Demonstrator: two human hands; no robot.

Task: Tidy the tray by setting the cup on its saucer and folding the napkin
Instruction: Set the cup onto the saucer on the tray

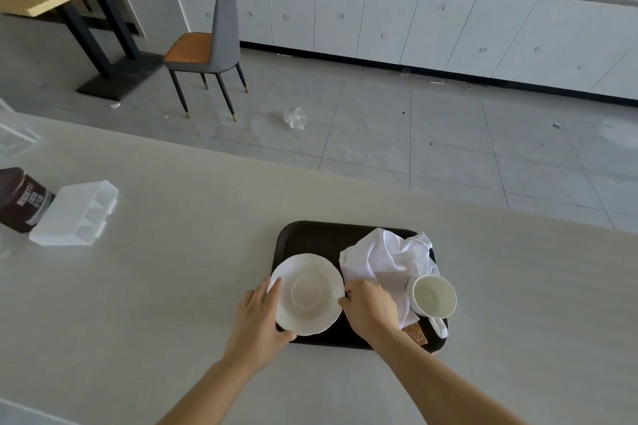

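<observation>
Low in the middle of the frame, both hands close on a white saucer (308, 294) from opposite sides. The left hand (259, 316) is spread fairly wide, fingers laid along the saucer's left rim and the thumb hooked at its lower edge, so it grips the rim. The right hand (373, 310) is curled, knuckles up, with its fingertips at the saucer's right rim; whether they pinch the rim or only touch it cannot be told, since the hand's back hides them.

The saucer sits on the left part of a dark tray (310, 238), overhanging the tray's left edge a little. Just right of it lies the crumpled white napkin (390, 257), unfolded, filling the tray's upper right and running under the right hand. The cup (434, 296) stands upright and empty at the right of the tray, on the napkin's edge, apart from the saucer with the right hand between them. Below the cup lie a small white object, too unclear to name, and an orange-brown wrapper (416, 334).

The tray rests on a pale counter (172, 286). At the far left of the frame a dark brown bottle (20, 200) lies beside a clear plastic box (74, 214), well apart from the tray. Beyond the counter, upper left, a grey chair (214, 45) stands on the tiled floor.
</observation>
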